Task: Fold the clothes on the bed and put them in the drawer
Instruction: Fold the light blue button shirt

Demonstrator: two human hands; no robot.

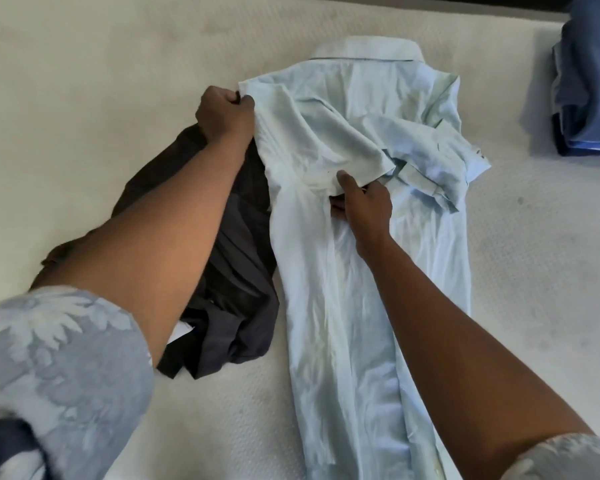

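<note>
- A pale blue, long-sleeved cotton dress shirt (pixel 354 237) lies face down along the off-white quilted bed (pixel 84 81), collar at the far end, tail running off the near edge of the view.
- The left hand (pixel 224 112) has its grip closed in a fist, pinching the shirt's left shoulder edge; the right hand (pixel 364 202) presses on the middle of the back, thumb raised and fingers curled into a fold of sleeve cloth, though whether they pinch it or merely pin it is hard to tell from this angle.
- A crumpled dark grey garment (pixel 232 271) sits just beside the shirt, partly under the left forearm, not yet folded.
- A stack of folded blue clothes (pixel 586 91) rests well apart at the far right of the bed; no drawer is in view.
- The shirt looks light, thin and limp: it creases readily, will not hold a line unaided and likely slides on itself.
- The firmer places to take hold appear to be the shoulder seams, collar band and cuffs, with the free hand flat on the back as an anchor.
</note>
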